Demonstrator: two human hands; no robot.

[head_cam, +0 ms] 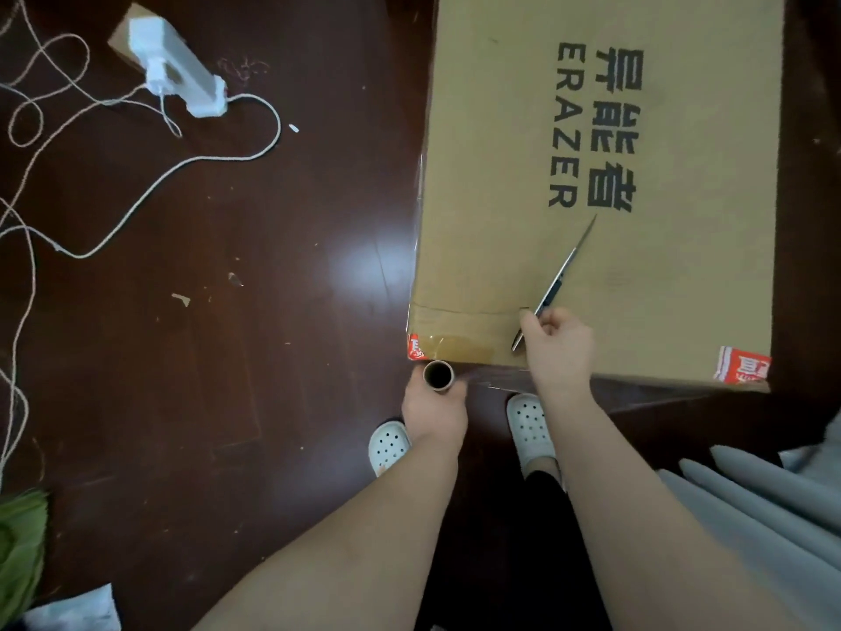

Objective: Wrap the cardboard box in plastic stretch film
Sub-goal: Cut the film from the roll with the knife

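Two hands at work in the head view. The left hand [434, 414] has its fingers wrapped round the film roll [438, 374], held just off the near-left corner of the cardboard box [637, 129], which stands on the dark floor [273, 311]. The right hand [557, 346] grips scissors [562, 275], blades lying over the box top. Film [493, 381] looks stretched along the near face. It's cutting time, I'd say: next the blades must drop to that strip beside the roll.

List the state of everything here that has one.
cardboard box, closed, tape over its near corners
film roll, upright at the box's near corner, held by left grip
metal blade, pinched by right grip, tip pointing away across the box top
power strip, one plug inserted
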